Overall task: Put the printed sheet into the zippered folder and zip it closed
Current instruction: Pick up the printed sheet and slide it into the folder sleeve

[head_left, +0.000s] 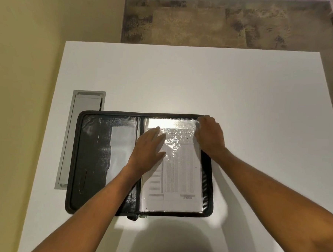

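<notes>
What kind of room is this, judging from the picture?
Probably an office or meeting room: a plain white table with a grey built-in cable hatch, an open black zippered document folder, and mottled carpet tiles.

white table, grey cable hatch, mottled floor

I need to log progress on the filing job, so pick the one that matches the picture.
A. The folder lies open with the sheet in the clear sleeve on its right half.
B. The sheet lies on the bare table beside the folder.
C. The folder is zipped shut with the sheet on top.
A: the zippered folder lies open flat on the table, and the printed sheet shows through the clear sleeve on its right half, with the left hand flat on it and the right hand at the sleeve's far right corner.
</notes>
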A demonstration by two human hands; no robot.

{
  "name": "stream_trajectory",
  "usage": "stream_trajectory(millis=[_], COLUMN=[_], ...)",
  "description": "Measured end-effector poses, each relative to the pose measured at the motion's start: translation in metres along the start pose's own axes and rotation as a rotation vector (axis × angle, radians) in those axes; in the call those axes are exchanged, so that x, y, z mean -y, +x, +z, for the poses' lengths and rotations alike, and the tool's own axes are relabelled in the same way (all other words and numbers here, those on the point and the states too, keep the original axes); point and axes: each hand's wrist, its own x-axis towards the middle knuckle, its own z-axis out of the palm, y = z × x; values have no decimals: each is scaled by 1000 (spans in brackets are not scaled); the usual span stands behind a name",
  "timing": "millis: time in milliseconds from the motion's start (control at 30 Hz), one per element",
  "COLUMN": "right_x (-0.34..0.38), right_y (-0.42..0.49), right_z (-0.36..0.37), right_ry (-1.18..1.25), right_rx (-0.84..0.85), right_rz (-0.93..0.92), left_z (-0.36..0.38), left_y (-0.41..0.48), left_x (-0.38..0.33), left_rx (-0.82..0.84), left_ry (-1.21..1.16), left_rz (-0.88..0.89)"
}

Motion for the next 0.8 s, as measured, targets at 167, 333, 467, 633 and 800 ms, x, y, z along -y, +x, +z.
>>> stream_trajectory(millis=[167, 333, 467, 633, 800], right_x=[34, 43, 27, 10, 5], right_y=[-64, -131, -170, -182, -180], right_z=[27, 67, 85, 86, 76], right_ry=[156, 55, 9, -2, 8], right_rx=[9, 145, 189, 206, 239], right_rz=[-32, -29, 26, 46, 9], left_z=[19, 42, 60, 53, 2], left_y=[-25, -44, -50, -50, -61], left_x=[-15, -32, -46, -47, 7], left_rx=[7, 134, 160, 152, -162], left_ry=[9, 28, 51, -1, 1], left_rz=[-89, -100, -117, -123, -468])
